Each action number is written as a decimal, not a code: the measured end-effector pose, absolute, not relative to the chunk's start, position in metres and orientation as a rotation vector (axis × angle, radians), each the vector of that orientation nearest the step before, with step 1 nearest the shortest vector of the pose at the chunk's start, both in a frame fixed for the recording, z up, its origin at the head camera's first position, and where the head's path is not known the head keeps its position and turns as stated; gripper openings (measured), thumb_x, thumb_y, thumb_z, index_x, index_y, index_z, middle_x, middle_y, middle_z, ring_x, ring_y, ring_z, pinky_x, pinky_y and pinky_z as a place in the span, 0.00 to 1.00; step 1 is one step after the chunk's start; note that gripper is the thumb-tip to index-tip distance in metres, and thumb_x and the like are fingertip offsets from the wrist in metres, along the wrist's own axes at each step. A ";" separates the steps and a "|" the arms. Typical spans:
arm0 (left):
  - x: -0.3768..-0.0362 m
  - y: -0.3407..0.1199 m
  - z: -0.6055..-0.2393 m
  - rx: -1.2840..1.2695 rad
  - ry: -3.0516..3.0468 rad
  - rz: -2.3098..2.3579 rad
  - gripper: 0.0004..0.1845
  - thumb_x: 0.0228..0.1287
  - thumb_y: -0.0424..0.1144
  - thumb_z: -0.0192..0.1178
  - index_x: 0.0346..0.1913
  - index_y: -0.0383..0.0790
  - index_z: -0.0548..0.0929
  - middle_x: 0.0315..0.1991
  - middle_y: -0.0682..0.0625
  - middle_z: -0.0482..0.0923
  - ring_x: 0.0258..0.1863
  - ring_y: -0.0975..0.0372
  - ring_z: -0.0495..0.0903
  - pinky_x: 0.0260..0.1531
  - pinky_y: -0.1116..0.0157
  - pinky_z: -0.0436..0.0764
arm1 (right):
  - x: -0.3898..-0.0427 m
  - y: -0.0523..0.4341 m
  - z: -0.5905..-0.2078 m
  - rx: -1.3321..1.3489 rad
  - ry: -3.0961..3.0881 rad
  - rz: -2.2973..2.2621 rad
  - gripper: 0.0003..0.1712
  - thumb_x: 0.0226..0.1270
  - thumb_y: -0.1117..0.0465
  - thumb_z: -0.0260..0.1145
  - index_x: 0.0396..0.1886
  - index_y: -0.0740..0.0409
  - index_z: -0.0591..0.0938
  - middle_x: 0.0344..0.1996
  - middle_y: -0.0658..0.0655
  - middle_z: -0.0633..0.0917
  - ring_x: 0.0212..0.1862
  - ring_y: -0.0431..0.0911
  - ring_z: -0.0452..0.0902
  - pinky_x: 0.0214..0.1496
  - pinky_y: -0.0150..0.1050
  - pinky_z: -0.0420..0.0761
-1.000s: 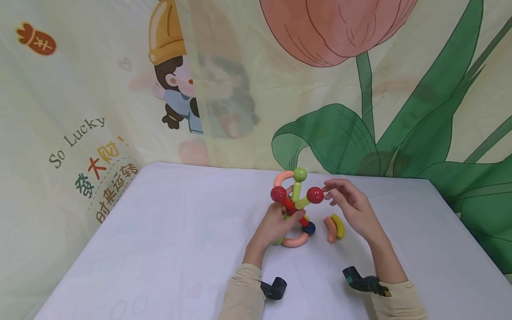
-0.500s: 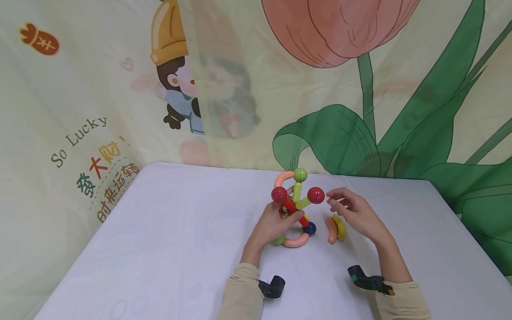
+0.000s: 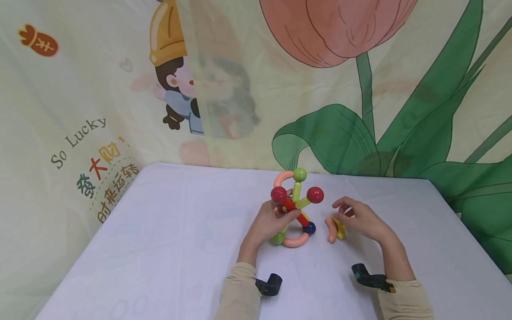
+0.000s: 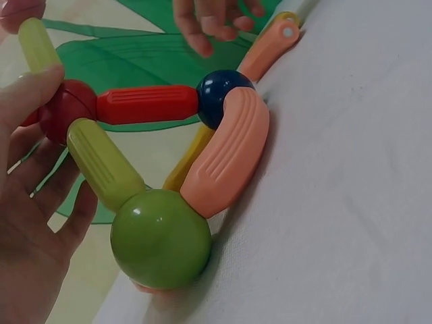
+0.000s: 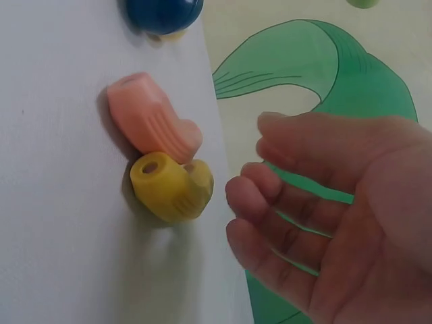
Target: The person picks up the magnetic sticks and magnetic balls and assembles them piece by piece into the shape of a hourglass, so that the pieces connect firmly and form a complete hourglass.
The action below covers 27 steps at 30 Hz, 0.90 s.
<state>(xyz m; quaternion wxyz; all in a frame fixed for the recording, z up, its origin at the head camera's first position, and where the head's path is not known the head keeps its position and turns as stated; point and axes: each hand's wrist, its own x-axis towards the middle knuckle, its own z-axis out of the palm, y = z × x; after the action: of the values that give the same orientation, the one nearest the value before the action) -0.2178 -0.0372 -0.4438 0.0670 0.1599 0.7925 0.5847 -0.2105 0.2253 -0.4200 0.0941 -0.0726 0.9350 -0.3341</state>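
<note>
My left hand point(image 3: 269, 224) grips a magnetic ball-and-rod structure point(image 3: 302, 219) near its middle, the thumb over a red ball point(image 4: 67, 111) in the left wrist view. Straight and curved rods join its red, green and dark blue balls. Its lower green ball point(image 4: 162, 237) and a curved pink rod point(image 4: 233, 152) stand low at the tabletop. To the right, my right hand point(image 3: 366, 221) holds nothing; its fingers are loosely bent above a loose curved yellow rod point(image 5: 172, 189). A loose curved pink rod point(image 5: 148, 115) lies against the yellow one.
A white cloth covers the table point(image 3: 180, 249), whose far edge meets a printed curtain point(image 3: 240, 89) with a tulip and a cartoon figure. Each wrist carries a black camera, the left one point(image 3: 270, 285) and the right one point(image 3: 370, 280).
My right hand has drawn away from the structure's right red ball, down and to the right, over the loose yellow rod. The left hand keeps its grip and the structure stays almost still.
</note>
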 end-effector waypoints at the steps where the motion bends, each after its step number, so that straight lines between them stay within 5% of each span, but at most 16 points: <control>1: -0.218 -0.038 -0.444 0.482 2.392 1.759 0.30 0.59 0.50 0.63 0.65 0.61 0.69 0.50 0.54 0.80 0.50 0.58 0.75 0.48 0.59 0.77 | -0.210 0.226 -0.420 -0.210 2.768 -0.983 0.19 0.64 0.58 0.63 0.52 0.61 0.75 0.37 0.57 0.77 0.44 0.50 0.73 0.39 0.39 0.80; 15: -0.218 -0.040 -0.444 0.463 2.393 1.722 0.28 0.59 0.53 0.62 0.64 0.62 0.71 0.48 0.56 0.81 0.52 0.60 0.76 0.51 0.57 0.76 | -0.206 0.237 -0.427 -0.181 2.638 -0.905 0.22 0.61 0.57 0.65 0.52 0.61 0.74 0.36 0.57 0.77 0.38 0.47 0.71 0.36 0.37 0.76; 22: -0.219 -0.040 -0.444 0.434 2.399 1.736 0.26 0.58 0.52 0.64 0.61 0.66 0.73 0.46 0.57 0.81 0.48 0.60 0.76 0.42 0.63 0.77 | -0.209 0.236 -0.432 -0.143 2.646 -0.870 0.22 0.62 0.55 0.64 0.52 0.62 0.75 0.37 0.57 0.78 0.38 0.47 0.71 0.36 0.37 0.77; 27: -0.219 -0.040 -0.445 0.442 2.403 1.733 0.26 0.59 0.52 0.63 0.62 0.64 0.73 0.45 0.57 0.82 0.48 0.61 0.76 0.45 0.62 0.77 | -0.211 0.234 -0.436 -0.113 2.660 -0.869 0.20 0.62 0.57 0.64 0.51 0.63 0.77 0.35 0.57 0.78 0.36 0.46 0.71 0.35 0.36 0.76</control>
<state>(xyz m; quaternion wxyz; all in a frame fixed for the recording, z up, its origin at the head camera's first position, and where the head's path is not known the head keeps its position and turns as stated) -0.2193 -0.0396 -0.4452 0.0728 0.1472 0.8000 0.5771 -0.2113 0.2340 -0.4362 0.1699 -0.0398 0.9360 -0.3058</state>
